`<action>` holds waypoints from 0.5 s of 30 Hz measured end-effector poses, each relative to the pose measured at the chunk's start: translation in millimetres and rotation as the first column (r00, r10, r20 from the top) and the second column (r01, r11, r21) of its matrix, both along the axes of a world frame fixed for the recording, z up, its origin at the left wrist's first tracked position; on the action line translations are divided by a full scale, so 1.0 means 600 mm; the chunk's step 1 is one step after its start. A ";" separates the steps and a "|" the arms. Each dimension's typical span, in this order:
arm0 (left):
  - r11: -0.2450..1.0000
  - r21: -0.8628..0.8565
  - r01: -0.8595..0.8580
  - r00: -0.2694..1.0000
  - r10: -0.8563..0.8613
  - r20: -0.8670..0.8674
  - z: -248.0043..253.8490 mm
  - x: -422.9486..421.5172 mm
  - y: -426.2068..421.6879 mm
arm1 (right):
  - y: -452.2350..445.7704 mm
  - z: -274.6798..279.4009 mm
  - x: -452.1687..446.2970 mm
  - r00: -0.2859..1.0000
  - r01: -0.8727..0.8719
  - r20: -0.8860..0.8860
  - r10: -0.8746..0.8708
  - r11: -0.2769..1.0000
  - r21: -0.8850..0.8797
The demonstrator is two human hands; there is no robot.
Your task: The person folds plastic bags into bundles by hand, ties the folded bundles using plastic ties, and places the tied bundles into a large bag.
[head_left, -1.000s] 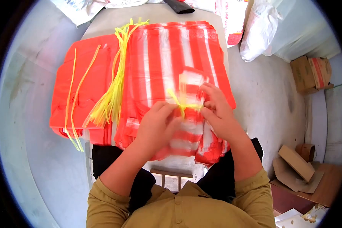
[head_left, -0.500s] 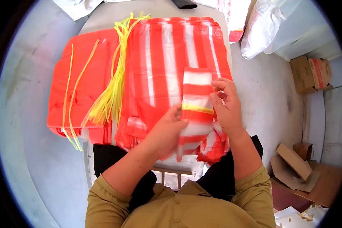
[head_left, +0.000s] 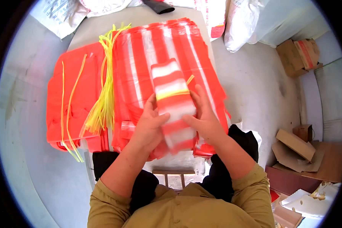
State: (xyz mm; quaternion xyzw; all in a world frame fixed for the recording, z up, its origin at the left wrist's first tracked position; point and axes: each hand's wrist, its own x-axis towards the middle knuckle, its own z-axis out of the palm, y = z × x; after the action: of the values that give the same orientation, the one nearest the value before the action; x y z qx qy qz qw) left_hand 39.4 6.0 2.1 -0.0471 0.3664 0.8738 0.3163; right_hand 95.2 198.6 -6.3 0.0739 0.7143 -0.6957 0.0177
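A folded bundle of red-and-white striped plastic bags [head_left: 174,108] is held over the table, with a yellow tie strip [head_left: 172,94] around its middle and one end sticking out at the right. My left hand [head_left: 150,123] grips its left side, thumb on top. On the right side my right hand [head_left: 206,119] is closed on the same bundle. Beneath it lies a wide stack of striped plastic bags [head_left: 136,57]. Left of that stack hang loose yellow strips [head_left: 104,87] in a thick bunch. The bundle's lower end is blurred.
A pile of plain red bags [head_left: 74,102] lies at the left, two yellow strips across it. White sacks [head_left: 242,22] stand beyond the table's right corner. Cardboard boxes [head_left: 298,57] and opened cartons [head_left: 296,152] sit to the right. A dark tube [head_left: 158,6] rests at the back.
The bundle has moved left and tilted. My right hand has come from the strip's end to grip the bundle's right side. The whole view has turned slightly.
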 end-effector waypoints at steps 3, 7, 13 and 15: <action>0.996 -0.084 0.042 0.998 -0.045 -0.032 0.008 0.006 0.003 | -0.004 0.010 0.007 0.988 0.044 0.155 -0.019 0.986 -0.160; 0.981 -0.179 0.070 0.994 -0.083 -0.067 0.016 0.039 0.023 | 0.020 0.029 0.040 0.972 0.059 0.236 0.010 0.957 -0.283; 0.960 -0.232 0.156 0.959 -0.203 -0.198 0.066 0.157 0.098 | 0.076 0.068 0.187 0.989 0.149 0.060 -0.138 0.954 -0.261; 0.940 -0.221 0.260 0.901 -0.318 -0.293 0.067 0.197 0.120 | 0.099 0.089 0.259 0.984 0.171 0.001 -0.180 0.931 -0.322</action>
State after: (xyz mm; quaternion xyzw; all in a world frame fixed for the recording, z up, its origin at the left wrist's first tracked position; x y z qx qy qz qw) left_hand 157.8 78.1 42.1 0.1246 0.4921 0.7767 0.3728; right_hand 250.7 258.1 47.3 0.1236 0.5822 -0.8024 -0.0427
